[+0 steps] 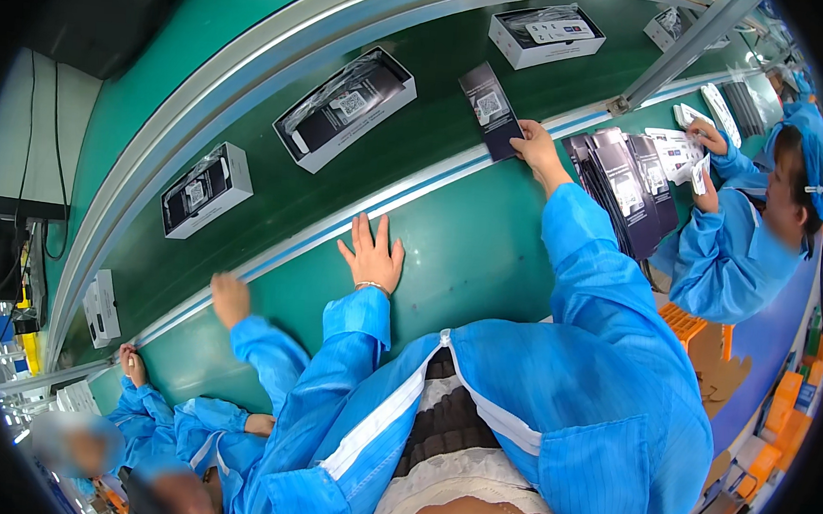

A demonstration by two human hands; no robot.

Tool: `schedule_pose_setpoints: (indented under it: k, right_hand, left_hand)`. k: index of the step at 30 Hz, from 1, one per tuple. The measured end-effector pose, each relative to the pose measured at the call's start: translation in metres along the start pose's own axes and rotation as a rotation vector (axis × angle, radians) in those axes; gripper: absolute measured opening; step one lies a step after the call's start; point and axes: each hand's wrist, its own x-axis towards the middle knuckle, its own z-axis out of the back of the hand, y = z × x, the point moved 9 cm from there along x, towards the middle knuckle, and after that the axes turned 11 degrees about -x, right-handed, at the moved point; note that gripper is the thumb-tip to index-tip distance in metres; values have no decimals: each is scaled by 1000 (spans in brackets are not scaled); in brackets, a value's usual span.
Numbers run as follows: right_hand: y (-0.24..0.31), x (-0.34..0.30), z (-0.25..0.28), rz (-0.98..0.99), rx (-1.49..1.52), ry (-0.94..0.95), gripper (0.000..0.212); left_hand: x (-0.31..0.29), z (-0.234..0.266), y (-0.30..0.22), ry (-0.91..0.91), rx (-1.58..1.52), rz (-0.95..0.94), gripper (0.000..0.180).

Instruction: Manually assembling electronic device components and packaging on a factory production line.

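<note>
One dark leaflet [491,110] overlaps a green belt [422,141] beside the worktop [472,251].

Bright, fairly even light over your counter [478,237], pale sheen on the metal rail [254,61]. Fisheye bending, dark corners. Your left hand [374,257] crisp; a co-worker's hand [230,301] near it smeared by motion.

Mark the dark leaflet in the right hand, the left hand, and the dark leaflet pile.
Held leaflet [490,114]: head view, middle of its printed face.
Left hand [375,258]: head view, back of the hand.
Leaflet pile [627,189]: head view, printed face near its middle.
</note>
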Motion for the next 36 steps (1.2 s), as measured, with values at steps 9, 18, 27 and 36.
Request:
schedule_pose_setpoints:
  k: [9, 18, 27, 36]
  right_hand:
    - [74, -57, -10, 163, -79, 435, 30]
    - [104, -75, 5, 224, 47, 489, 38]
    - [79, -54, 34, 176, 131, 254, 46]
    - [51, -91, 11, 155, 597, 359, 18]
  left_hand:
    - [26, 0, 16, -125, -1085, 164, 58]
    - [33, -16, -86, 565, -1671, 416, 53]
    - [25, -15, -102, 349, -1768, 376, 40]
    - [30, -25, -117, 214, -1823, 297, 24]
